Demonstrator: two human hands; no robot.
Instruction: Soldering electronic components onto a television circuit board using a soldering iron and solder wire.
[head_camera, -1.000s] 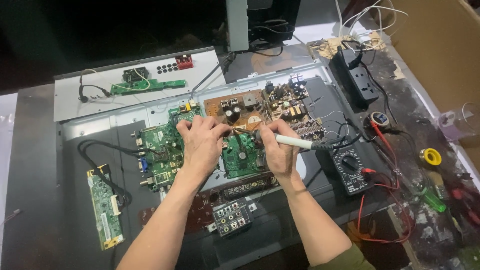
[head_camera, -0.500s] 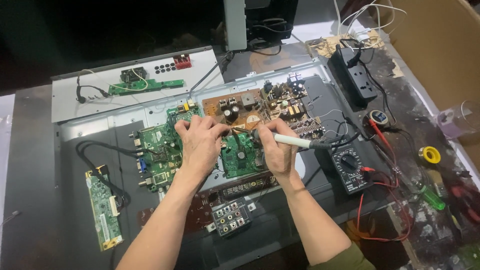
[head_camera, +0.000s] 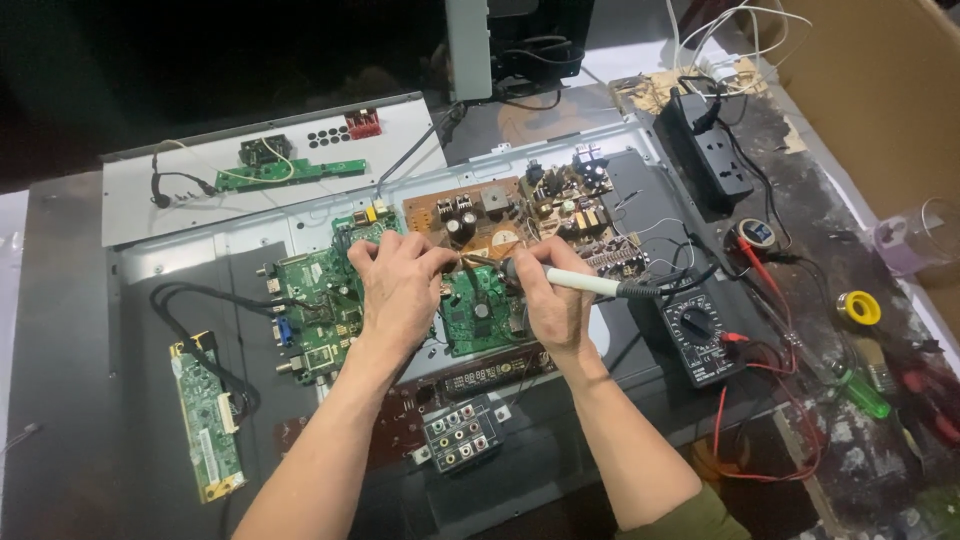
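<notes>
Both hands (head_camera: 400, 290) and soldering iron (head_camera: 580, 283) marginally lower in view than before.

The soldering iron (head_camera: 580, 283) has a smooth white plastic handle. The green circuit board (head_camera: 478, 310) looks glossy, mounted on a matt grey sheet-metal chassis (head_camera: 250, 240). The multimeter (head_camera: 695, 335) casing is matt black plastic.

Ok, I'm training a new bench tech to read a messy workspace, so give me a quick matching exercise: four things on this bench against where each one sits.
Things:
1. soldering iron
2. multimeter
3. narrow green board
4. power strip

Places:
A. far left of the panel, lying alone
B. in the right hand
C. upper right, with a cable plugged in
D. just right of the right hand, red leads trailing

Pairs: 1-B, 2-D, 3-A, 4-C
</notes>
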